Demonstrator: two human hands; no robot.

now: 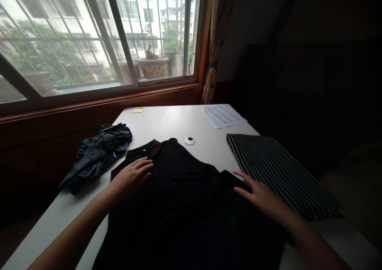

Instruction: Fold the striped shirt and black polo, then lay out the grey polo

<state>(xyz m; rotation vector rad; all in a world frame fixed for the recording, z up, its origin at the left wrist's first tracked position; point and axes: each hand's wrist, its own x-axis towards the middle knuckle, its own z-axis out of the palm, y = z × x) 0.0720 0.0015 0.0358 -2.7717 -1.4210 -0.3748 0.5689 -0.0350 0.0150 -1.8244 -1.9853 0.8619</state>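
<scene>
A black collared shirt point(185, 198) lies spread over the near part of the white table, its collar pointing toward the window. My left hand point(133, 176) rests just below the collar with fingers stretched out, holding nothing. Over the shirt's right shoulder or sleeve is my right hand point(253, 190), its fingers apart and nothing gripped. Whether the right fingertips press on the cloth or hover slightly above it, I cannot tell. The lower part of the shirt runs out of view at the bottom.
A crumpled dark garment point(100, 154) lies at the table's left edge. To the right is a folded striped cloth point(274, 170). A small white round object point(190, 141), printed papers point(223, 115) and a yellow note point(138, 110) lie on the white table point(167, 123) toward the barred window.
</scene>
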